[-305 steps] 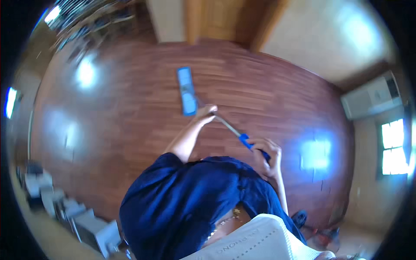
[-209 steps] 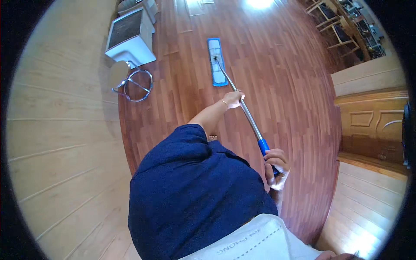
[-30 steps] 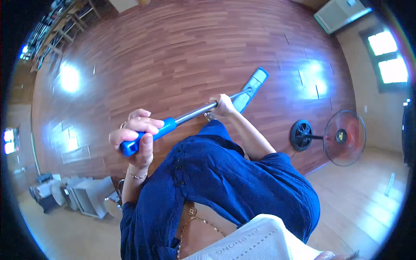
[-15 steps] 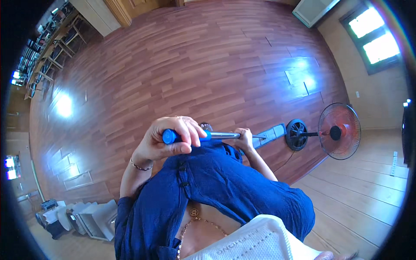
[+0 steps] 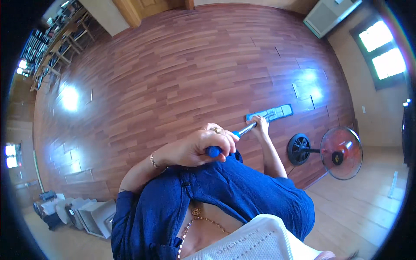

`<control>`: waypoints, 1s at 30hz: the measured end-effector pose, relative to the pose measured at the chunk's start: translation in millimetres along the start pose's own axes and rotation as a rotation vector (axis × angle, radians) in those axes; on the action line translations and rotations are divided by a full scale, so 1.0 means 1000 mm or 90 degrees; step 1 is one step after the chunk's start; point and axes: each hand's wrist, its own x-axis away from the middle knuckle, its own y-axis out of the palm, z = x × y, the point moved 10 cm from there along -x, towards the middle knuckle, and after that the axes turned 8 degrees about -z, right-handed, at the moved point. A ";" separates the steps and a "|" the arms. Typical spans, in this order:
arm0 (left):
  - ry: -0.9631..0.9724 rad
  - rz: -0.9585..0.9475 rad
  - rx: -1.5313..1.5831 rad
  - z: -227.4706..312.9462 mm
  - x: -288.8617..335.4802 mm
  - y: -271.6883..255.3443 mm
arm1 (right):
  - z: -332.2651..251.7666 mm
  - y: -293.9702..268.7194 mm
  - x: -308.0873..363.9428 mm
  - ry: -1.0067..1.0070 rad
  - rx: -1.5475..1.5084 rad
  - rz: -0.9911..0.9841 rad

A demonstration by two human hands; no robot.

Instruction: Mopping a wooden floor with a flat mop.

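Observation:
I hold a flat floor mop with a metal pole and blue grip. My left hand (image 5: 212,145) wraps round the blue grip (image 5: 213,151) at the pole's top end, close in front of my body. Farther down, my right hand (image 5: 261,125) closes round the metal pole (image 5: 247,129). Beyond that hand, the light-blue rectangular mop head (image 5: 279,112) lies flat on the wood floor, partly behind my fingers at its near left end.
A standing fan (image 5: 341,152) with a round black base (image 5: 299,149) is at the right. Grey bins or boxes (image 5: 97,216) stand at the lower left. Desks and chairs (image 5: 65,43) line the far left. A white cabinet-like unit (image 5: 331,17) stands at the far right by a window.
The mop head has swung forward, away from beside the fan base. My right hand has reached forward and right with the pole; my left hand has moved right and slightly down.

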 end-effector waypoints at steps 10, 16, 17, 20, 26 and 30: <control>-0.144 0.141 -0.221 0.021 0.042 -0.007 | -0.086 0.072 -0.099 -0.239 -0.015 -0.207; -0.145 0.263 -0.450 0.090 0.077 0.010 | -0.213 0.122 -0.089 -0.424 -0.136 -0.339; -0.137 0.281 -0.478 0.100 0.080 0.016 | -0.239 0.121 -0.080 -0.493 -0.149 -0.335; -0.079 0.348 -0.608 0.131 0.087 0.039 | -0.292 0.145 -0.050 -0.612 -0.180 -0.422; 0.004 0.455 -0.789 0.180 0.112 0.090 | -0.399 0.189 0.055 -0.801 -0.188 -0.586; -0.029 0.516 -0.876 0.199 0.120 0.115 | -0.440 0.216 0.129 -0.908 -0.194 -0.692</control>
